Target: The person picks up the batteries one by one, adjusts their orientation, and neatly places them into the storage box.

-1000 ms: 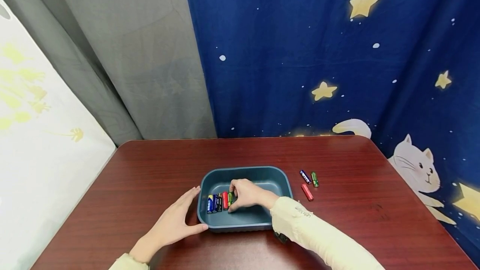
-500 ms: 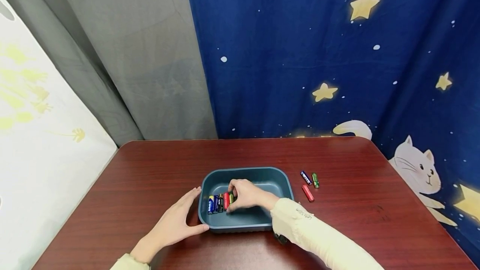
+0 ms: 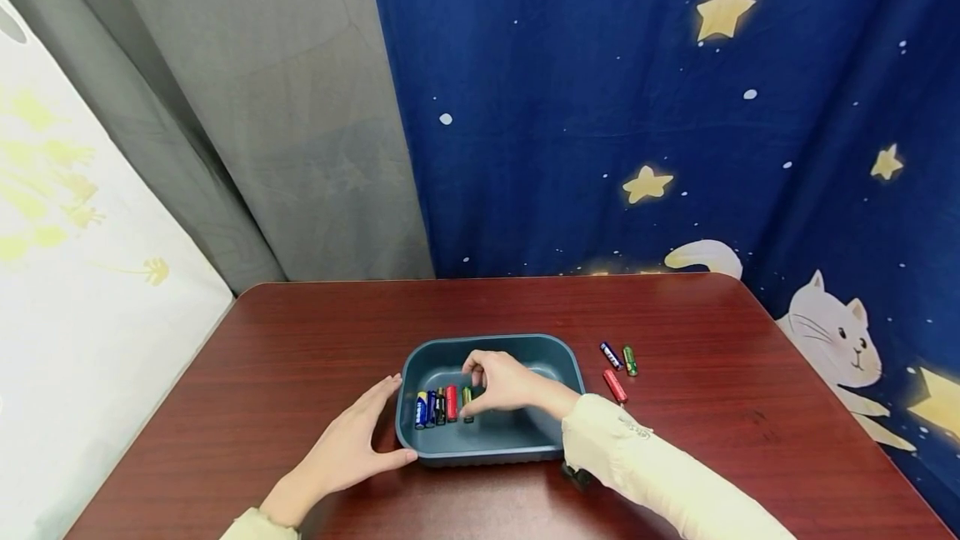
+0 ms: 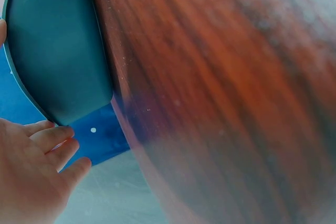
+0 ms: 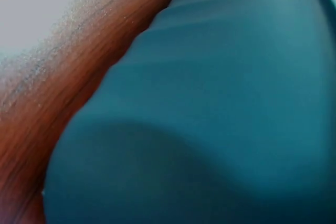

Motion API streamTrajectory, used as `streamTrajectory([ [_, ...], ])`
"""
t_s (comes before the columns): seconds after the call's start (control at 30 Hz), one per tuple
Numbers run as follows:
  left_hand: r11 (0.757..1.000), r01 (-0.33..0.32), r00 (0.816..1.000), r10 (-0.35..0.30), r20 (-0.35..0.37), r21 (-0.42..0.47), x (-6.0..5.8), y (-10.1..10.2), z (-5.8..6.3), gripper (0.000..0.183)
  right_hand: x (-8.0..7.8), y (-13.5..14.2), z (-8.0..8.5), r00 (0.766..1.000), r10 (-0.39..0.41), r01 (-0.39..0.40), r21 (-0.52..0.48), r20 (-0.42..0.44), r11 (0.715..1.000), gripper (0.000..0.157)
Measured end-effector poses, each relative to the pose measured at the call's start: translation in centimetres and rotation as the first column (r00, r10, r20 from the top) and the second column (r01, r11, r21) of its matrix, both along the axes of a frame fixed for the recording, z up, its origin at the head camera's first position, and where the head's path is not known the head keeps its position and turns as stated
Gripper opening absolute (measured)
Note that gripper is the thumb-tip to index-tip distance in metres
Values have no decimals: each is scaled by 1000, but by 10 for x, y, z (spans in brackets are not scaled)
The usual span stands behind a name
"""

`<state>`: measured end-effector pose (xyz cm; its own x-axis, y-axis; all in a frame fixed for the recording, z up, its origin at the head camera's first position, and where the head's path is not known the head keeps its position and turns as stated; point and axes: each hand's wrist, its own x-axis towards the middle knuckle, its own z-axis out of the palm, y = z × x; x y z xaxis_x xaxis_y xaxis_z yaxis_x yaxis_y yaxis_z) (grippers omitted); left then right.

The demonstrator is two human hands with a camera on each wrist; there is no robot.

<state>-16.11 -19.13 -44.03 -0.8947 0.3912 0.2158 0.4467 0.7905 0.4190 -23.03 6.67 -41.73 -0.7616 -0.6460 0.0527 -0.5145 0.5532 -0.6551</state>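
A blue-green plastic tray [image 3: 517, 442] holds a row of batteries at its left end. A blue and yellow battery [image 3: 421, 411] is leftmost, followed by a dark blue one, a black one and a red battery [image 3: 452, 403]. A green battery [image 3: 468, 407] lies apart from the red one by a small gap. My right hand [image 3: 506, 382] is over this green battery, thumb and fingers spread apart, the thumb tip at its near end. My left hand [image 3: 348, 444] rests against the tray's left side with straight fingers, its fingertips [image 4: 65, 132] at the rim in the left wrist view.
On the table [image 3: 300, 340], right of the tray, lie a blue battery [image 3: 611, 355], a green battery [image 3: 630, 360] and a red battery [image 3: 616, 386]. Curtains [image 3: 570, 107] hang behind the far edge. The tray's outer wall [image 5: 210, 93] fills the right wrist view.
My right hand has shifted right and its fingers have parted. The green battery inside the tray has moved slightly right, away from the red one. My left hand stays put.
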Motion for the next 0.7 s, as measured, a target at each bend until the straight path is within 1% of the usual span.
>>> streamTrajectory([
  [0.13,1000,-3,1000,3,18,2,0,0,0,93,2,5,3,1000,6,-6,-18,-5,1000,50],
  [0.33,1000,-6,1000,6,18,3,0,0,0,93,4,18,7,1000,8,-8,-67,1,998,50],
  [0.53,1000,1,1000,-1,7,9,0,0,0,93,4,37,14,999,-12,16,-121,31,992,50],
  [0.7,1000,-1,1000,1,-2,5,0,0,-1,93,5,53,20,998,-44,50,-171,37,984,48],
])
